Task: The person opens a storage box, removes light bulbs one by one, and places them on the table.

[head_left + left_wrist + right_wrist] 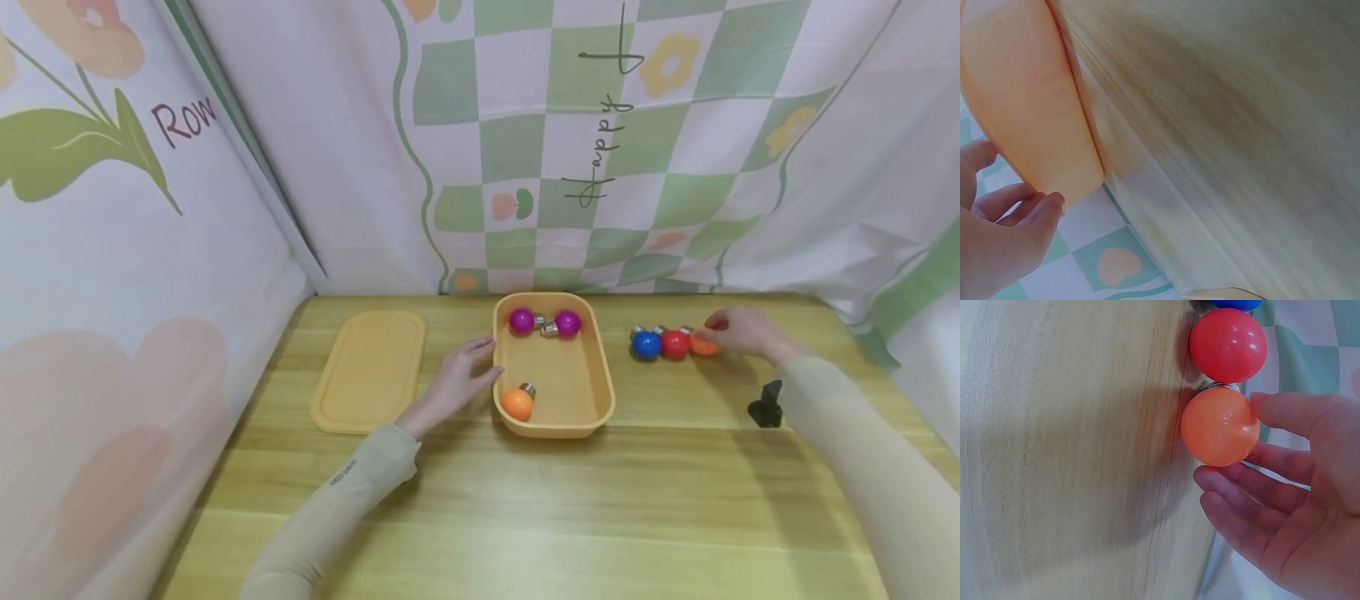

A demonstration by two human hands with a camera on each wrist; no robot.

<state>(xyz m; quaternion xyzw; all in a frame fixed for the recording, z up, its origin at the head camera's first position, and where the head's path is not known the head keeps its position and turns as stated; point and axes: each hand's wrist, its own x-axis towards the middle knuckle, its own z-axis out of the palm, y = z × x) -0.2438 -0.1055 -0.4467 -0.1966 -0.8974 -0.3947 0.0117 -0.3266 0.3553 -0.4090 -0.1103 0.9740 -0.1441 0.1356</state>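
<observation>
Left hand, fingers relaxed, touches the left side of the tray. Farther right, I see right hand gripping the rightmost bulb, just beside the red bulb; a slack grip could, I'd guess, send either rolling.

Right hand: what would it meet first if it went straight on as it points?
Likely the shiny round red bulb, just past the shiny round orange bulb that the right hand holds, though depth is unclear.
</observation>
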